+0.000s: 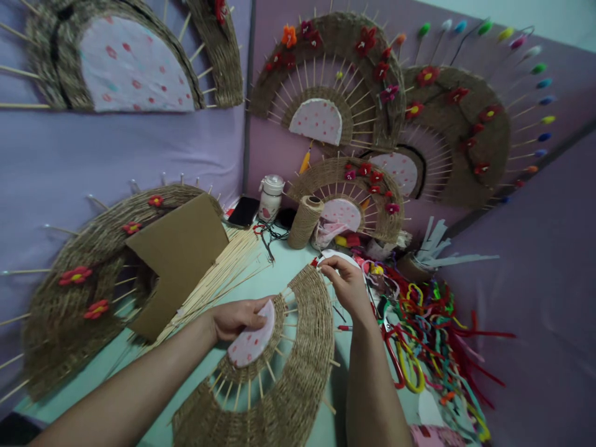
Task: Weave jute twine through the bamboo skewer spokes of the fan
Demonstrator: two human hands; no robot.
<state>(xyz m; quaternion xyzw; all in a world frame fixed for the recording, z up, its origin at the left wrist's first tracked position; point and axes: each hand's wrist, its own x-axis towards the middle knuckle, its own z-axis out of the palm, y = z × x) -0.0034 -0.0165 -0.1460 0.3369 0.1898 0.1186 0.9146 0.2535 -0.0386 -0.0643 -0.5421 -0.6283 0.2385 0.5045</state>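
Observation:
A half-round woven fan [314, 316] of brown twine and thin sticks is tilted above the pale green table. My left hand [239, 320] grips its white, red-spotted fabric centre [251, 347], thumb on top and fingers behind. At the fan's upper end, my right hand [344, 279] is closed in a pinch by a small red piece [315, 262]. The fingertips hold something small there, too hidden to name for certain. Several bare stick ends stick out past the fan's outer edge.
Pipe cleaners [437, 335] and yellow-handled scissors [410, 366] lie at right. A twine spool [305, 222], a jar [270, 197] and a phone [243, 212] stand or lie behind. Thin sticks [218, 267] and cardboard [181, 254] are at left. Finished-looking fans [460, 136] hang on the walls.

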